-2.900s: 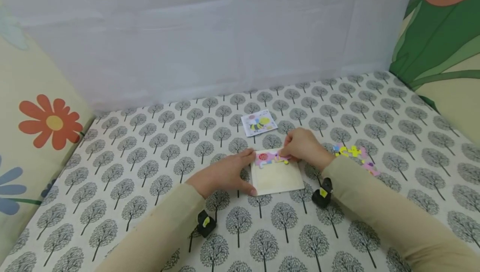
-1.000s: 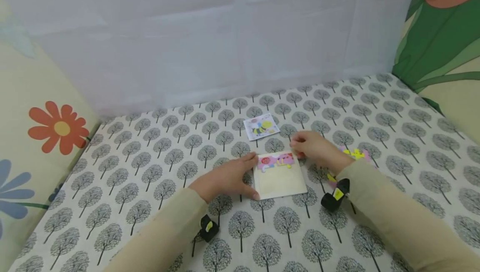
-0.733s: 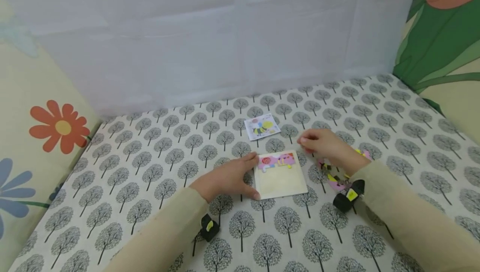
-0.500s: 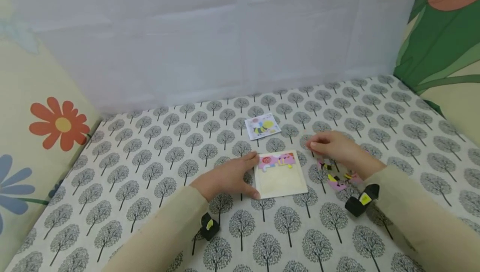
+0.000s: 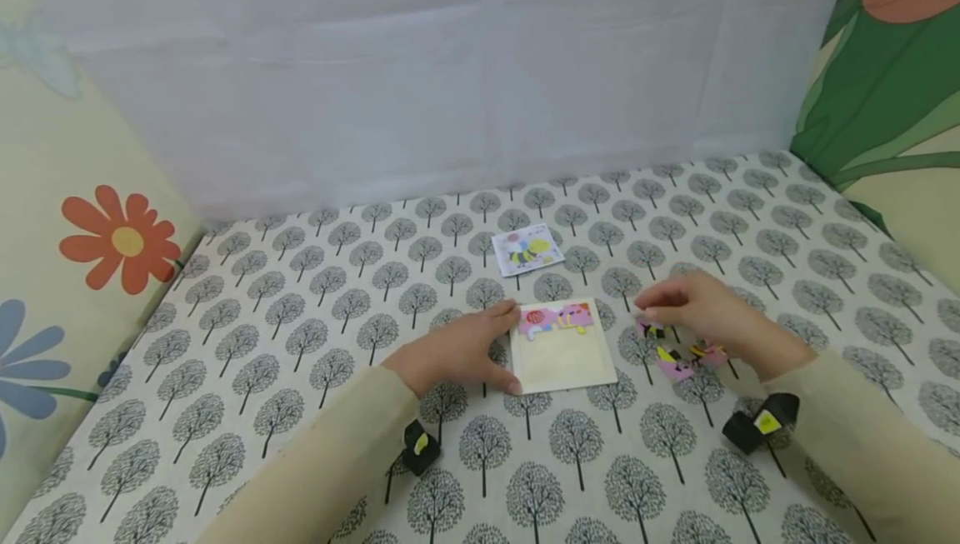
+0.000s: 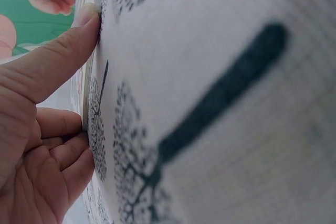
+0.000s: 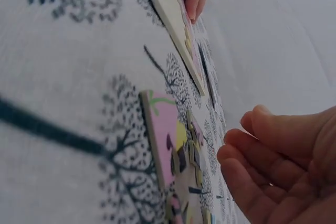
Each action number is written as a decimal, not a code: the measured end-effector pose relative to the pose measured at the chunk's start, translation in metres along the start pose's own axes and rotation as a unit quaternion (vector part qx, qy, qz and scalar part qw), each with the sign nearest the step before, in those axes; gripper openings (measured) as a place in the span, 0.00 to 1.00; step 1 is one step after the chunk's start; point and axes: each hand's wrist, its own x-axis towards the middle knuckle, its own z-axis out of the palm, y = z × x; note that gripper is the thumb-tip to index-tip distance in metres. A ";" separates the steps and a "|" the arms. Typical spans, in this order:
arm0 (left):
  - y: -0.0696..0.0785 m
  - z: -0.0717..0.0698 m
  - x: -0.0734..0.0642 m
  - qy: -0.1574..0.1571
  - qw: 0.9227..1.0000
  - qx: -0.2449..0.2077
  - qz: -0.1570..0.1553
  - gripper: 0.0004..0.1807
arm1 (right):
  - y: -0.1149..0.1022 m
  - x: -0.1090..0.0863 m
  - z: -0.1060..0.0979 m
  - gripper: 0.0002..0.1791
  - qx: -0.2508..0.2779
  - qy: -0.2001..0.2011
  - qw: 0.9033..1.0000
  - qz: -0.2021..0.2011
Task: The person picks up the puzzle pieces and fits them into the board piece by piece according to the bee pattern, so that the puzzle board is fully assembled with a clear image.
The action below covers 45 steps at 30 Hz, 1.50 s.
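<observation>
A square white jigsaw puzzle tray point(image 5: 564, 362) lies on the cloth, with joined pink puzzle pieces point(image 5: 555, 319) along its far side and its bare cream bottom showing nearer. My left hand point(image 5: 459, 350) holds the tray's left edge, thumb at the near corner and fingers at the far one; the left wrist view shows thumb and fingertips against that edge. My right hand point(image 5: 708, 311) hovers just over the loose puzzle pieces point(image 5: 675, 366), partly hiding them. In the right wrist view its fingers are loosely bent with nothing between them, apart from a pink puzzle piece point(image 7: 161, 140).
Behind the tray lies a small picture card point(image 5: 527, 250) with a bee on it. A tree-print cloth point(image 5: 315, 411) covers the table. A white sheet point(image 5: 375, 86) hangs at the back, with flower-patterned panels on both sides.
My right hand has let go at the tray's far right corner and moved right to over the loose pieces. The pieces on the tray stay there. My left hand keeps its hold.
</observation>
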 end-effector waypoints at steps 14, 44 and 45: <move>0.000 0.000 0.001 -0.003 1.000 -0.003 0.000 0.56 | 0.001 -0.008 0.004 0.20 -0.104 0.042 0.993 0.024; 0.000 0.000 0.000 -0.001 1.000 -0.008 0.001 0.56 | -0.010 0.002 0.016 0.14 -0.202 0.083 0.975 0.025; 0.000 0.000 0.000 0.000 1.000 -0.008 0.001 0.56 | -0.010 0.002 0.016 0.14 -0.201 0.083 0.976 0.026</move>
